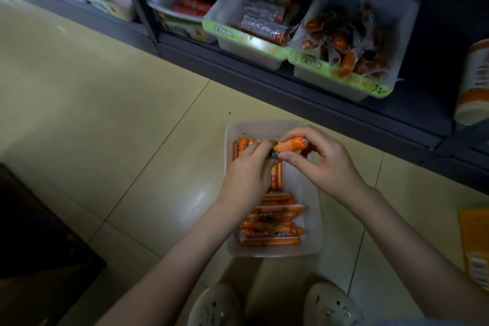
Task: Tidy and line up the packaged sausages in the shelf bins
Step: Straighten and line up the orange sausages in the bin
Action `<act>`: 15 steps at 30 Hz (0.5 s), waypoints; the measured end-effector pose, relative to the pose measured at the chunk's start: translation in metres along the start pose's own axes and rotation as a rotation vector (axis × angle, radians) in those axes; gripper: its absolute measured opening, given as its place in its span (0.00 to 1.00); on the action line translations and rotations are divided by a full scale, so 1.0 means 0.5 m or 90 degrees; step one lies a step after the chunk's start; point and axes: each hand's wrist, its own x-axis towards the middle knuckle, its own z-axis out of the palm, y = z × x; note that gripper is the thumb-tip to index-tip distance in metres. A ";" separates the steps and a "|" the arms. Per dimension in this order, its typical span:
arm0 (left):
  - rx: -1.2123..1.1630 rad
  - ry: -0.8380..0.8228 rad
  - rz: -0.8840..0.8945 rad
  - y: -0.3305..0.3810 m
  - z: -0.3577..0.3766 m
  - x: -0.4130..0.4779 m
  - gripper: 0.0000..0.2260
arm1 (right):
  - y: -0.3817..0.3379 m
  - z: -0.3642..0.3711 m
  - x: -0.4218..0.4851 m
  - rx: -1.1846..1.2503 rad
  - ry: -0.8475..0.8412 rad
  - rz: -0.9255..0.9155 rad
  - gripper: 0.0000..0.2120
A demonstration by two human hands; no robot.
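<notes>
Near the middle of the frame, the left hand [247, 173] and right hand [324, 160] both pinch one orange sausage [289, 146] above the white bin [311, 219] on the floor.

Tiled floor [105, 114] — sausage bin [313, 214] on it; shelf [291, 88] — shelf bins [251, 43] side by side.

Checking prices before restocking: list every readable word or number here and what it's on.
"3.5-": handwritten on the green label strip of the right shelf bin.
White Chinese characters on that strip and the middle bin's strip: too blurred to read.
Print on the held sausage, the yellow package and the orange-and-white container: too small.
</notes>
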 end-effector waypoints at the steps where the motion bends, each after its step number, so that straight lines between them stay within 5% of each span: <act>1: -0.010 0.007 0.007 0.002 -0.003 -0.003 0.08 | 0.001 0.002 -0.001 -0.007 -0.008 -0.025 0.11; 15: -0.165 0.028 0.011 0.030 -0.021 -0.015 0.08 | -0.055 0.000 -0.001 0.014 0.047 -0.265 0.16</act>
